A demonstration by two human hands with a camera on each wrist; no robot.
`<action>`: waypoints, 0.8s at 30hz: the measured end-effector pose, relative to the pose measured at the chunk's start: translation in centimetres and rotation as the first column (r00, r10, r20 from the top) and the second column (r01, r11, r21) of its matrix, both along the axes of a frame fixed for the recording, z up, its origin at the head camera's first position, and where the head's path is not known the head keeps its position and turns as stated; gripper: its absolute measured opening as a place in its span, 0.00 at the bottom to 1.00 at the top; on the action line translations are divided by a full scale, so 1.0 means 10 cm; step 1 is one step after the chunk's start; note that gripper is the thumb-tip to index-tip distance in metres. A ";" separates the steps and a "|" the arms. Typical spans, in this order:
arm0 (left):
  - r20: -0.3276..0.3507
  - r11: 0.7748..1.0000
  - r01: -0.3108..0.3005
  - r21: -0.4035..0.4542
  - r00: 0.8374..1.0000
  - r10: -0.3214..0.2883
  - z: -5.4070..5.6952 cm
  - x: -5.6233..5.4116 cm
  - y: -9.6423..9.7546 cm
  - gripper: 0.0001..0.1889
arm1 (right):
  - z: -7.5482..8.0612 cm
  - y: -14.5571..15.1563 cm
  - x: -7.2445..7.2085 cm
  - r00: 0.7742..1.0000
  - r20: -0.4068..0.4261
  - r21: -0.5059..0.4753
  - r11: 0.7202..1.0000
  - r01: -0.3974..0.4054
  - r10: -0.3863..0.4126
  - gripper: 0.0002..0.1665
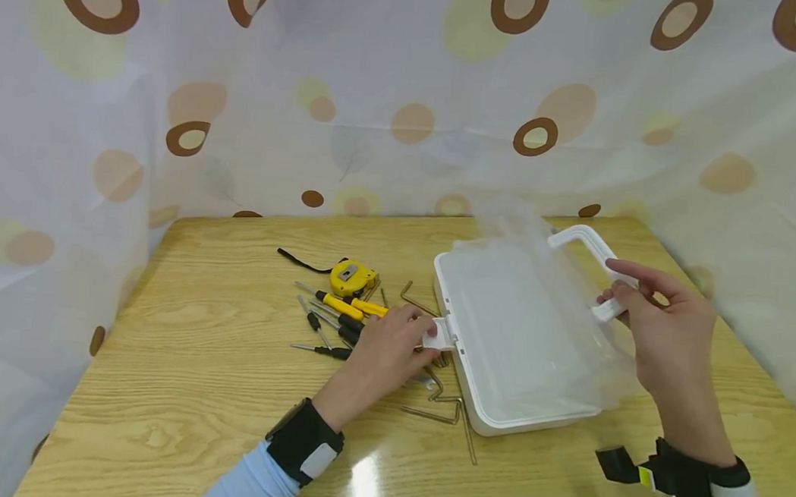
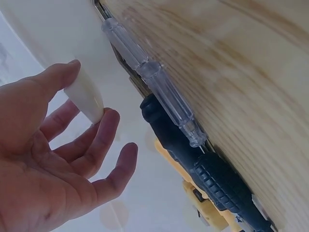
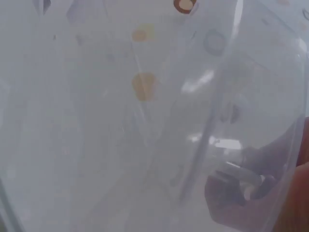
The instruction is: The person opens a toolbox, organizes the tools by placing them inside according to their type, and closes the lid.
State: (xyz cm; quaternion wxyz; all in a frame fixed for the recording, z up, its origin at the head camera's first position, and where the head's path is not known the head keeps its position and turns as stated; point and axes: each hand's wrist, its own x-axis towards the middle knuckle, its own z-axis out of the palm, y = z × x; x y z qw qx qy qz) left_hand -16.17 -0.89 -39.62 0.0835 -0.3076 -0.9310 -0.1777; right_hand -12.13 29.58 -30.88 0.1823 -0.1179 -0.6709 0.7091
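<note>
The left hand [image 1: 392, 347] has its thumb and fingers clamped on the white latch [image 1: 442, 336] at the side of the white box [image 1: 534, 424], which lies just to the right of this hand. On the other side, the right hand [image 1: 674, 326] pinches the white handle [image 1: 590, 245] between thumb and fingers. Between both hands, the clear cover [image 1: 537, 318] lies over the box and reaches past it toward the right hand.

The step in hand seems to be work on the latch and the cover; whether they are being fastened or released, one cannot tell. The next move would probably call for a steady left hand at the latch and a gentle right hand, so that the thin cover does not bend.

Close beside the left hand are bent metal rods [image 1: 429, 415], some touching or almost touching the box, and these could catch under it. Left of and beyond this hand lie screwdrivers [image 1: 348, 323] and, farther, the yellow tape measure [image 1: 351, 277].

The table [image 1: 225, 390] gives wide room to the left of the left hand, but its edge passes near the right hand. Beyond the far edge hangs the patterned curtain [image 1: 382, 65].
</note>
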 end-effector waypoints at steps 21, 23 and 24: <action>-0.241 0.934 0.357 -0.017 0.905 -0.350 0.14 0.50 0.25 0.19 | -0.08 0.54 0.04 0.984 0.175 -0.044 0.999 0.023 -0.015 0.19; -0.229 0.936 0.351 -0.038 0.908 -0.350 0.14 0.49 0.25 0.20 | -0.09 0.56 0.05 0.987 0.159 -0.043 0.999 0.009 -0.002 0.18; -0.227 0.937 0.346 -0.053 0.909 -0.349 0.14 0.49 0.24 0.20 | -0.11 0.58 0.06 0.989 0.145 -0.052 0.999 0.002 0.006 0.17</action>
